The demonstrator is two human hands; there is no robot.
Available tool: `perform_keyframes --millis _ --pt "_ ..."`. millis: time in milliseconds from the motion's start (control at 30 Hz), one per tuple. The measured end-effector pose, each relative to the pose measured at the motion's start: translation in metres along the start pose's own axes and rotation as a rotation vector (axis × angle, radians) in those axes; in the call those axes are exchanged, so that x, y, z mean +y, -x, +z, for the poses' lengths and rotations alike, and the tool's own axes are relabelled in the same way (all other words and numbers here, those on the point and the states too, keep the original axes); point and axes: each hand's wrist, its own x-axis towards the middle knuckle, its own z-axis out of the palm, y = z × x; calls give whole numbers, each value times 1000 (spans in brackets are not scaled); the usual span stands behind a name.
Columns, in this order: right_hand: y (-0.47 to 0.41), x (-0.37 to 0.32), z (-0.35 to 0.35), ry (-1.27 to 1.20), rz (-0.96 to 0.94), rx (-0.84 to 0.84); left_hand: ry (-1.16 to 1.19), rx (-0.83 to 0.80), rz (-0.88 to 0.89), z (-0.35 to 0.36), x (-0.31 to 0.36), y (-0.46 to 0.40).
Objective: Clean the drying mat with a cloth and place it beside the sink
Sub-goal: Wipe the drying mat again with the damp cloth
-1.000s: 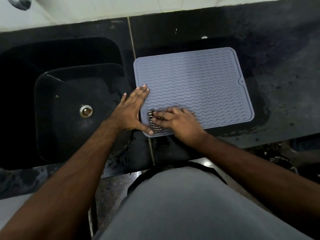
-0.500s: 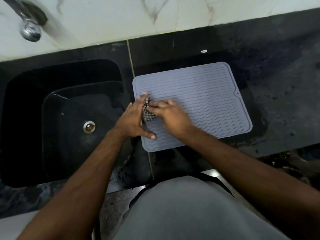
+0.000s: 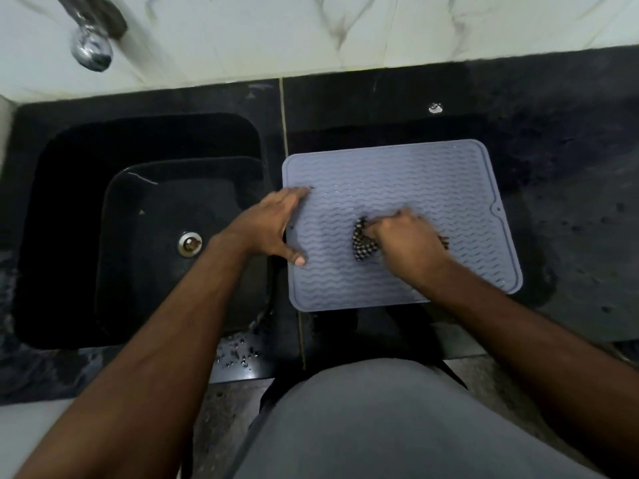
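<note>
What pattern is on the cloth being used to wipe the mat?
The cloth has a dark-and-light checked pattern, seen in the head view, bunched under the right hand.

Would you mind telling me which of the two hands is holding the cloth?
The right hand, bunched over the checked cloth mid-mat; the left hand lies flat and open on the drying mat's sink-side edge.

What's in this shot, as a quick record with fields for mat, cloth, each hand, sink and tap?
mat: grey, ribbed, flat on the black counter right of the sink
cloth: checked, bunched on the mat's middle
right hand: closed on the cloth, pressing it to the mat
left hand: flat, fingers spread, on the mat's left edge
sink: black, drain visible
tap: above the sink, blurred
</note>
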Motion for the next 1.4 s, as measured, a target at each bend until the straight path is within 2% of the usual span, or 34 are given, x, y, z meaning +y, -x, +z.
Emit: perform_keyframes --millis 67,167,233,333,567,833,1067,1167,1200,1267,1333,1400 --pt "-17 -27 -3 -94 -120 109 -68 13 7 -3 2 -5" --pt "-40 -65 3 -182 -300 69 -38 5 5 1 1 -5" --pt "-47 -73 17 -124 -335 45 -6 19 -25 5 -1 -5" --pt "-46 -64 28 -64 -315 101 -34 18 -55 6 -1 -7" --pt "-28 -34 17 -62 -56 135 -362 -46 -170 3 24 -17" --pt "6 21 18 -49 191 119 -409 -109 -283 -2 50 -22" --pt "23 48 6 -3 381 68 -476 -10 -341 7 66 -25" --pt "19 46 -1 85 480 126 -479 -2 -366 8 65 -27" --pt "16 46 -3 83 462 166 -487 -18 -369 8 65 -28" --pt "9 45 0 21 285 212 -513 -54 -376 7 66 -30" --pt "3 37 11 28 53 179 -566 -73 -385 7 70 -34" --pt "1 33 26 59 -19 155 -635 -72 -392 9 77 -39"
